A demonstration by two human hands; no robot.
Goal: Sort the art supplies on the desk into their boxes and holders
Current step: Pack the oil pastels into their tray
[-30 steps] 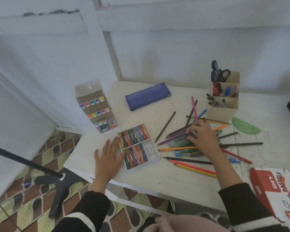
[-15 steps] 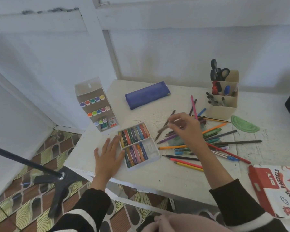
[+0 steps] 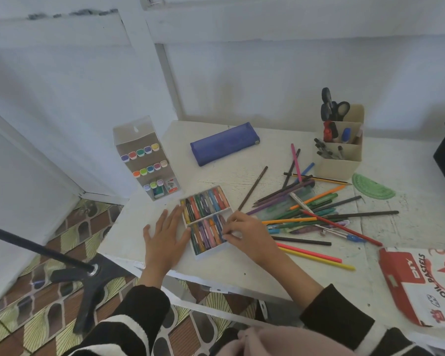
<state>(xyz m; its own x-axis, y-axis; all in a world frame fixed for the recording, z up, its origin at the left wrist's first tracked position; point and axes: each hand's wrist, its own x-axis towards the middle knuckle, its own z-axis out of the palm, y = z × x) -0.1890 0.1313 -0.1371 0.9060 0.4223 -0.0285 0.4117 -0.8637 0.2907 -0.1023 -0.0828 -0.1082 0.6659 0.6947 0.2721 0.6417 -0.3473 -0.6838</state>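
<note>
Soft, even daylight, slightly bluish cast. Faint shadows only. No glare. Wide-angle bending at edges. Overall mild softness, compression smear.

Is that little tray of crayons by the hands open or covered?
Open. Both rows of crayons in the tray show, with no lid over them; the right hand is at the lower row.

A home craft corner, it seems — a scuffed white tabletop (image 3: 242, 273) against bare painted walls (image 3: 267, 78) at 12 o'clock, patterned floor tiles (image 3: 49, 291) at 8 o'clock, coloured pencils (image 3: 316, 258) strewn at 3 o'clock.
</note>
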